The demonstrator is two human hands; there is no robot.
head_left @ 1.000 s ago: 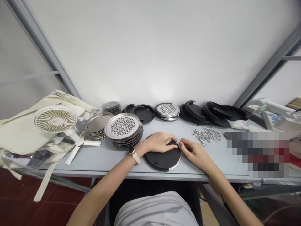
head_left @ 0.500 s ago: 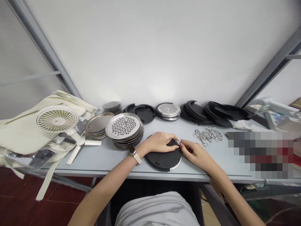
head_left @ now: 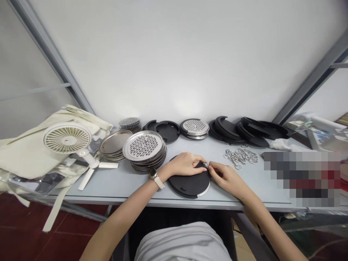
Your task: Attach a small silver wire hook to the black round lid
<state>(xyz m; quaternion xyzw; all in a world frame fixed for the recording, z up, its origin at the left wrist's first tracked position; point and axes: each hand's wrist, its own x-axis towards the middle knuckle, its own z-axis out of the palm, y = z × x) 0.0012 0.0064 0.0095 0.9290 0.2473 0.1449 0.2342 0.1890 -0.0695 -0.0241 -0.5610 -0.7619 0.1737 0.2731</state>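
A round black disc [head_left: 187, 185] with a bright metal rim along its right side lies flat at the front of the table. My left hand [head_left: 185, 164], with a watch on its wrist, rests over the disc's far part. Its thumb and forefinger close in at the upper right edge. There my right hand [head_left: 221, 174] pinches a small metal wire piece [head_left: 206, 165], mostly hidden by the fingertips. Right of the hands lies a loose pile of looped metal wire pieces [head_left: 240, 156]. To the left stands a stack of perforated metal grater discs [head_left: 146, 146].
A white fan [head_left: 67, 138] and cream fabric bags [head_left: 24, 156] occupy the left end. Plain metal discs [head_left: 115, 141] are stacked beside them. Along the wall sit black rings [head_left: 168, 131], a fine-holed disc stack [head_left: 194, 127] and piled black covers [head_left: 228, 131]. A blurred patch covers the right side.
The fingertips of both hands have closed slightly further over the small wire piece, which shows less now. Everything else stays in place apart from a slight camera shift.
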